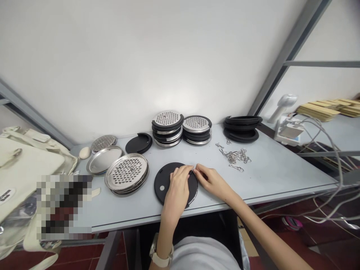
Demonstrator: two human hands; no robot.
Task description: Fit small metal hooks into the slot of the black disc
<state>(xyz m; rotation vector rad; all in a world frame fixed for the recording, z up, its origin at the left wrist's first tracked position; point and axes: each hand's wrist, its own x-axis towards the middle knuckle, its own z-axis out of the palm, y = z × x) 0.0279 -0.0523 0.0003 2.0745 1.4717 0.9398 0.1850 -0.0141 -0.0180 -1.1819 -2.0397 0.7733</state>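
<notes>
Nearest the camera, at the bottom edge, is a pale grey fabric top [202, 255], and beside it a cream-strapped wristwatch [161, 257] on the left wrist. Just beyond, a flat, round black disc [161, 180] with a small pale dot lies near the front edge of a light grey-blue desk [270, 174]. The left hand [178, 187] is loosely open, palm down across the disc, fingers slightly bent. The right hand [209, 179] is at the disc's upper right rim, thumb and forefinger close together; whether they pinch anything cannot be told. To the left are round silver metal plates with grater holes [128, 172], stacked. Behind stand two piles of black and silver discs [168, 119]. To the right lie a loose heap of silver metal clips [234, 155] and, farther back, stacked black rings [242, 135].
</notes>
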